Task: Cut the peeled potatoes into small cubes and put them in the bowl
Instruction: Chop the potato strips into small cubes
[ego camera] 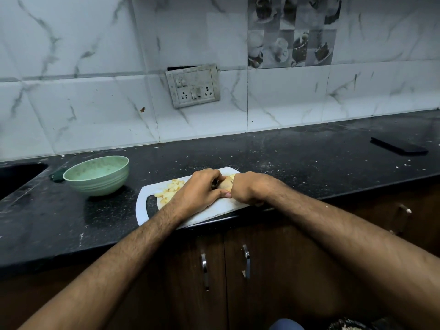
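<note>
A white cutting board (pixel 144 210) lies at the counter's front edge. On it, my left hand (pixel 198 190) presses down on a peeled potato (pixel 226 182). My right hand (pixel 247 188) is closed in a fist against the potato's right side, on a knife that it mostly hides. Only a dark sliver of blade (pixel 215 183) shows by my left fingers. A pile of small yellow potato cubes (pixel 170 190) sits on the board to the left of my left hand. A pale green bowl (pixel 100 186) stands on the counter left of the board, apart from it.
The black counter (pixel 297 158) runs along a tiled wall with a switchboard (pixel 192 85). A sink (pixel 16 177) opens at the far left. A dark phone (pixel 400 146) lies at the far right. Below are brown cabinet doors with metal handles (pixel 204 270).
</note>
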Tool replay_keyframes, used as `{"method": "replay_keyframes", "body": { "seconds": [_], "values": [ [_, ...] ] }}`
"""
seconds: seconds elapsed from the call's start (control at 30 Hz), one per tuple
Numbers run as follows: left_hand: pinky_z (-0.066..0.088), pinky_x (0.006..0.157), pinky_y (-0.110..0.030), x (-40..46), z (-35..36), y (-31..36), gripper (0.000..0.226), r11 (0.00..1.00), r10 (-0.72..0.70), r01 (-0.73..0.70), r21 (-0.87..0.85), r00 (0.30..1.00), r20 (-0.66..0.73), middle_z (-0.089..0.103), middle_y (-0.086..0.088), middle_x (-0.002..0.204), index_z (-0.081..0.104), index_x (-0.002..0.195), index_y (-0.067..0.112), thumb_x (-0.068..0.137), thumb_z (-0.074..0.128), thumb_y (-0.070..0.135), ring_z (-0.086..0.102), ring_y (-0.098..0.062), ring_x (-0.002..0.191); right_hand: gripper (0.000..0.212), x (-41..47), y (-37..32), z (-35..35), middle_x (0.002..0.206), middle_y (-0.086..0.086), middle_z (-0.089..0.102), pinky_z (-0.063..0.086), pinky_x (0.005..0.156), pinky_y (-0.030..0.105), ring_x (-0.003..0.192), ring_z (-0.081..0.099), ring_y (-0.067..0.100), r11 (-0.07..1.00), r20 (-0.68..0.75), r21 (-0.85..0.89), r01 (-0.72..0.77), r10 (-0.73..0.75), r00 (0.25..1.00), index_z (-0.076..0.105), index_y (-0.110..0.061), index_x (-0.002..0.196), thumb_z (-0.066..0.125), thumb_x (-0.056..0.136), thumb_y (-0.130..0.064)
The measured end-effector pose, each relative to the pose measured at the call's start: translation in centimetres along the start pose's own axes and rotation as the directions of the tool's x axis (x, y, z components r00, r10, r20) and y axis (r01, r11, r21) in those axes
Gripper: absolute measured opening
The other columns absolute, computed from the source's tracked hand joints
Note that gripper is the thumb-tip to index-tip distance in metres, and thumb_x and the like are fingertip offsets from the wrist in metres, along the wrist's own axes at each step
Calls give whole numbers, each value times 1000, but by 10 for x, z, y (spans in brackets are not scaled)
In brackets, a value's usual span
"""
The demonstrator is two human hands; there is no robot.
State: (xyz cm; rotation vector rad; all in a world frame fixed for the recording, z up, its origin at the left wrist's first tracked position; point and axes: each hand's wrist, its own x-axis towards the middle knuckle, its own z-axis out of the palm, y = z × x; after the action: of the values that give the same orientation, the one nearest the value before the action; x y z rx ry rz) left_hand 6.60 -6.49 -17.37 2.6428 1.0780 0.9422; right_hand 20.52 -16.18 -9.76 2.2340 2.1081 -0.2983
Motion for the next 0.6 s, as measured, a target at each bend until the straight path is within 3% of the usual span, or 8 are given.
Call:
{"method": "replay_keyframes", "body": {
  "seconds": [0.17,0.23,0.27,0.33,0.4,0.5,0.6],
  "values": [
    [53,92,-38,2,2,3,43,999,-53,53,-3,998,17,71,0,112,69,108,13,78,84,40,64,-15,104,20,-20,10,-1,73,11,59,42,45,27,46,54,19,1000,16,-29,-9,10,1000,49,-6,81,40,95,-16],
    [53,94,-37,3,2,2,45,998,-55,55,4,998,24,70,-1,115,69,110,13,78,84,41,64,-15,107,20,-31,20,5,84,16,62,52,52,31,53,59,23,999,42,-41,-3,5,999,46,-7,75,38,92,-14],
    [53,95,-36,2,2,3,46,998,-59,59,4,998,29,70,0,116,69,110,13,78,84,42,64,-15,108,19,-37,23,10,95,17,64,57,64,36,64,63,26,998,36,-63,-3,5,999,47,-7,76,39,91,-16],
    [53,95,-36,1,1,4,46,998,-67,67,-1,997,25,71,1,116,70,111,14,78,84,43,64,-14,108,23,-48,27,16,114,15,63,53,83,40,89,62,29,996,11,-93,-6,8,1000,55,-7,96,41,95,-24],
    [53,95,-37,2,1,3,46,997,-72,73,-11,997,28,71,2,116,70,111,15,77,84,43,64,-13,108,29,-59,29,18,120,13,61,48,83,37,95,58,29,995,8,-101,-13,14,1000,56,-10,115,41,99,-29],
    [54,95,-36,-1,1,4,48,997,-80,80,-20,997,16,71,2,116,71,114,15,77,85,42,65,-12,107,26,-67,35,13,112,12,61,47,82,35,87,53,26,993,17,-116,-8,10,1000,58,-13,111,42,99,-29],
    [54,95,-37,-3,0,3,52,995,-85,86,-49,996,8,71,4,116,72,118,17,76,85,45,65,-11,107,19,-62,46,9,85,3,55,51,86,38,83,57,26,996,-11,-89,-27,27,1000,54,-15,88,43,97,-28]
  ]
}}
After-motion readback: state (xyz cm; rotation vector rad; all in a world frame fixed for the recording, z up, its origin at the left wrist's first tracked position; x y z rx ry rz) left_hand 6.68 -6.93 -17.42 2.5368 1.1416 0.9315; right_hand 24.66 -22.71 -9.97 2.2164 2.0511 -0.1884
